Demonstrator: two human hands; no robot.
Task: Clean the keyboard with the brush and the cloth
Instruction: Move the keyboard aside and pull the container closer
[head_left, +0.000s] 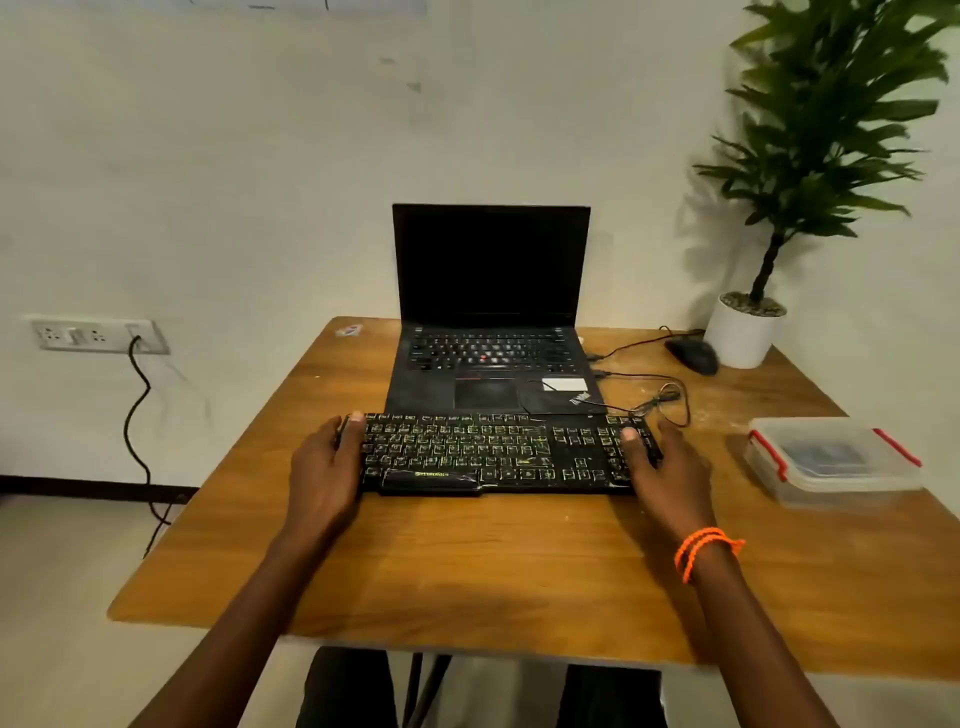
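Both your hands grasp one item: your left hand (324, 467) clasps the 9 o'clock end and your right hand (662, 467) the 3 o'clock end of the black rectangular keyboard with yellow-green key legends (493, 452), thumbs laid on its top face, the other fingers mostly hidden behind its edges. It sits at the centre of the wooden tabletop (493, 561).

Around it, counted:
- One open black laptop with a dark screen (491, 322), at 12 o'clock, its front edge just beside the keyboard's far edge.
- One black computer mouse (693, 356), at 2 o'clock, its red-and-black cable running towards the laptop.
- One white round pot holding a green leafy plant (743, 332), just beyond the mouse; the foliage is cut off at the top and right.
- One clear plastic box with red lid clasps (834, 462), at 3 o'clock; its contents are blurred.
- One looped thin cable (670, 405), between the laptop and the box.
- One orange corded bracelet (706, 548) on your right wrist.
- One white wall socket panel (96, 335), at 9 o'clock, with a black cord hanging from it.
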